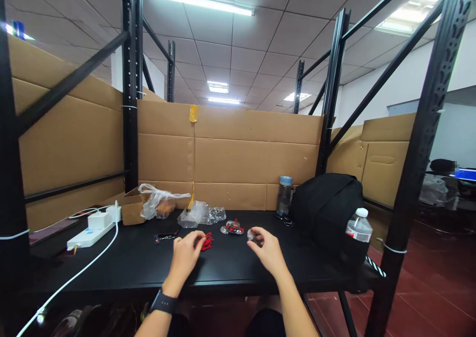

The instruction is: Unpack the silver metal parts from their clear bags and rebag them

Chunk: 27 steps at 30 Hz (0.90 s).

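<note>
My left hand point(186, 253), with a dark watch on its wrist, is at a small pile of red cords point(207, 243). Its thumb and index finger are pinched together at the pile's left edge, on what looks like one red cord. To the right, my right hand point(267, 250) is raised a little over the black table and holds a small, shiny, clear round piece point(251, 235) between thumb and fingers. Between the hands and farther back lies a little heap of clear round pieces with red cords point(233, 227). Crumpled clear plastic bags point(203, 214) lie behind the red pile.
A white power strip point(89, 235) with a white cable is at left. Behind it stand a cardboard box point(133, 209) and a tied plastic bag point(159, 203). Dark keys point(166, 236) lie near my left hand. A blue-capped bottle point(284, 196) and a black backpack point(327, 213) holding a water bottle point(359, 224) stand right.
</note>
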Motion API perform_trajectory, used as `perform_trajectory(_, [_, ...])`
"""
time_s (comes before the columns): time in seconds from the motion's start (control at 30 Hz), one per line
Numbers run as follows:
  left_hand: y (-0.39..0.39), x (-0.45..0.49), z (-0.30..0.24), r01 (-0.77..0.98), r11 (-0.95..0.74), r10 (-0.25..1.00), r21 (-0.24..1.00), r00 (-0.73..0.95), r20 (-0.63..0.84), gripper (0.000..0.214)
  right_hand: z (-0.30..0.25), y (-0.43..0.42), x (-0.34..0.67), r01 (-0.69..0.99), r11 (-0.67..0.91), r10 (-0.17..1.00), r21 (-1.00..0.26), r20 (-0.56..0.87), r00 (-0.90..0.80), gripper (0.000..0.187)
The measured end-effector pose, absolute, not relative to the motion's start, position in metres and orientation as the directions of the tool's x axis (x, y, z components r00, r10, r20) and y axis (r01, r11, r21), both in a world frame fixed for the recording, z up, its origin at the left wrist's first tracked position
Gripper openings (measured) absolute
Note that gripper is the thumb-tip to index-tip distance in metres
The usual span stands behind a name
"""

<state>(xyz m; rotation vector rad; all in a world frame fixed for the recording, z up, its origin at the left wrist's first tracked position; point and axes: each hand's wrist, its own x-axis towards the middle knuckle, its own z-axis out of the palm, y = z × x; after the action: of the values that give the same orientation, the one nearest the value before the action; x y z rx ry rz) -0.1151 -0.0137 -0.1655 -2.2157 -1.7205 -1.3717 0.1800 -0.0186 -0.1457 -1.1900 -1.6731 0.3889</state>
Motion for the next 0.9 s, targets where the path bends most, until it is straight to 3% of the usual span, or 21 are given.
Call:
perform_trajectory(0.1, [-0.005,-0.135,-0.17,0.834,-0.3,0.834,0.463,-0.006,0.552,0.02,-0.153,-0.017,0.219,0.802,0.219,0.856,-0.555,0.504,0.115,0.024])
perform_trajectory(0.2, [-0.004,-0.138,-0.173,0.847,-0.315,0.854,0.428,0.056,0.518,0.018,-0.164,-0.016,0.238,0.897,0.024,0.898,-0.441,0.404,0.175,0.021])
perform_trajectory(0.37, [-0.005,-0.133,-0.175,0.864,-0.306,0.85,0.399,0.06,0.523,0.016,-0.18,-0.011,0.241,0.89,0.057,0.909,-0.452,0.393,0.141,0.024])
perform_trajectory(0.47, [-0.003,-0.132,-0.177,0.864,-0.307,0.844,0.4,0.052,0.534,0.019,-0.174,-0.011,0.233,0.901,-0.02,0.887,-0.433,0.408,0.216,0.033])
perform_trajectory(0.53, [-0.001,-0.133,-0.179,0.86,-0.314,0.835,0.402,0.048,0.549,0.022,-0.165,-0.009,0.218,0.914,0.016,0.869,-0.405,0.457,0.188,0.034])
perform_trajectory(0.67, [0.0,-0.134,-0.181,0.858,-0.317,0.828,0.404,0.043,0.558,0.026,-0.147,0.011,0.17,0.895,0.326,0.846,-0.305,0.516,-0.132,0.026])
perform_trajectory(0.8, [0.0,-0.136,-0.183,0.856,-0.309,0.845,0.414,0.047,0.532,0.026,-0.139,0.048,0.13,0.893,0.393,0.887,-0.22,0.348,-0.305,0.02])
perform_trajectory(0.9, [-0.001,-0.136,-0.183,0.854,-0.31,0.856,0.417,0.061,0.513,0.026,-0.138,0.068,0.118,0.917,0.342,0.923,-0.206,0.256,-0.286,0.024])
